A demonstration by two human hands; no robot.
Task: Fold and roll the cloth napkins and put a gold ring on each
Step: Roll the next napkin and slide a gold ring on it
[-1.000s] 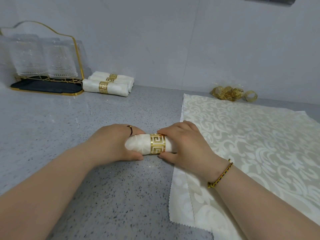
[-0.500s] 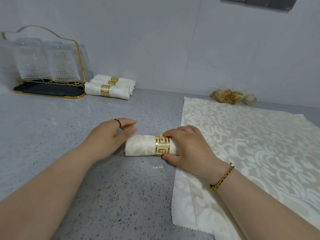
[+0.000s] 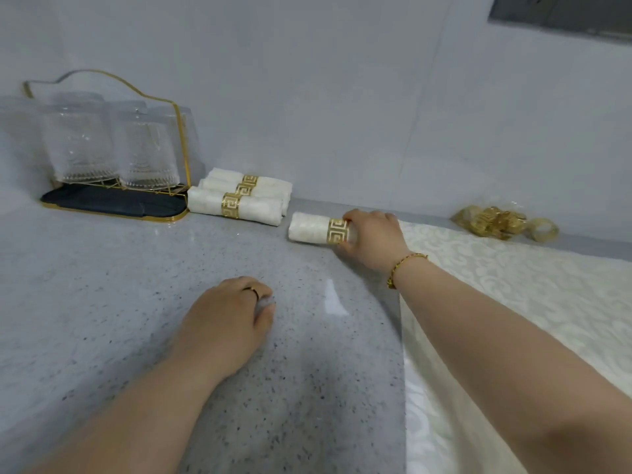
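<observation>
Nearest me, the empty left hand (image 3: pixel 236 323) rests loosely curled on the speckled grey counter (image 3: pixel 102 302). Further out, the right hand (image 3: pixel 371 239) grips one end of the rolled cream napkin with its gold ring (image 3: pixel 319 230), lying left-right. Looks like stacking time: nudge it beside the finished ringed rolls (image 3: pixel 239 200), parallel.

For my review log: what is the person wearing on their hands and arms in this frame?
Both forearms are bare, with no sleeves in view. The left hand has a thin dark ring on one finger. The right hand has no ring that shows; its wrist carries a slim gold bracelet with darker links. No gloves, no watch.
</observation>
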